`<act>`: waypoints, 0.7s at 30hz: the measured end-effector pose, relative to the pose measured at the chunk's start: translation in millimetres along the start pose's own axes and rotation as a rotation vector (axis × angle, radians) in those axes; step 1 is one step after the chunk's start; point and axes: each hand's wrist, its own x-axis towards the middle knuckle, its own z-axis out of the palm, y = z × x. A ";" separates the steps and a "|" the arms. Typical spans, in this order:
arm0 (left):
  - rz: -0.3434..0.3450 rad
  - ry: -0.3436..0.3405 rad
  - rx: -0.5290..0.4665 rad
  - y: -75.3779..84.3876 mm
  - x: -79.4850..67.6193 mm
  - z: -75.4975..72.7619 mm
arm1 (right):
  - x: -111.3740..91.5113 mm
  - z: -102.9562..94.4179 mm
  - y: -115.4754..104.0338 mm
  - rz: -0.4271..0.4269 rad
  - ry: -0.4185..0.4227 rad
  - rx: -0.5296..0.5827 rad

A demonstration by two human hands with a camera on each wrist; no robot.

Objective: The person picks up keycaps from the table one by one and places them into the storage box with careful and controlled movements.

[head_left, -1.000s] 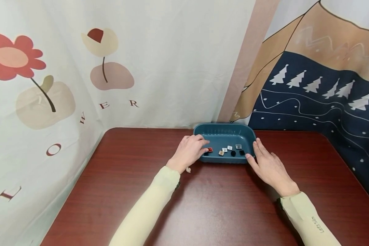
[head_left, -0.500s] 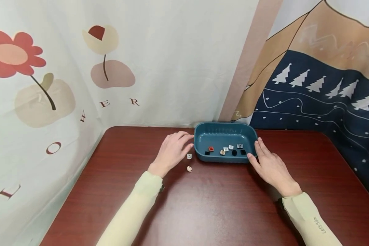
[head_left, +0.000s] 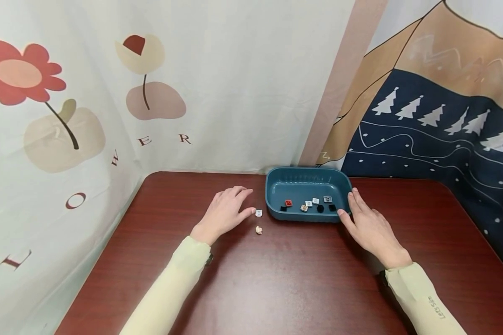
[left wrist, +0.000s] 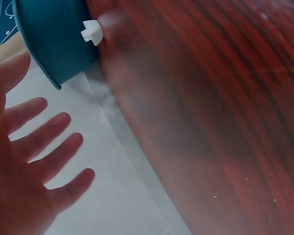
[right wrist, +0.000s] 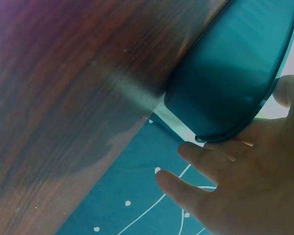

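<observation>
A teal plastic tray [head_left: 308,217] stands at the back of the table. Inside it lie several small square pieces resembling keycaps, among them a red one [head_left: 288,203] and a grey one [head_left: 328,199]. Left of the tray, a white keycap-like piece [head_left: 258,213] lies on the table, with an irregular cream piece [head_left: 258,230] nearer the front. My left hand [head_left: 224,212] holds nothing; its fingers are spread and its thumb tip is right by the white piece. My right hand [head_left: 370,228] rests against the tray's right end, fingers extended along the outside and thumb at the front corner.
The dark red wooden table [head_left: 272,288] ends at a white curtain [head_left: 234,93] with flower prints behind it. A navy cloth [head_left: 427,153] with white trees hangs at the right, close behind the table's edge.
My left hand has come out of the tray and moved left, and the white piece now shows on the table beside it. My right hand stays at the tray's right end.
</observation>
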 end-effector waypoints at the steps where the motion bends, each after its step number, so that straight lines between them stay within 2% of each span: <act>1: -0.008 -0.025 0.004 -0.2 0.0 1.1 | -0.2 0.0 0.0 -0.001 0.002 0.001; 4: -0.010 -0.072 0.015 0.4 1.4 5.1 | -0.7 -0.2 -0.2 -0.004 0.009 0.003; 14: 0.029 -0.142 0.069 9.5 13.9 16.1 | -0.7 0.6 0.0 0.000 0.015 0.002; 21: 0.001 -0.195 0.096 14.4 21.6 21.5 | -0.7 0.9 0.3 0.000 0.020 0.003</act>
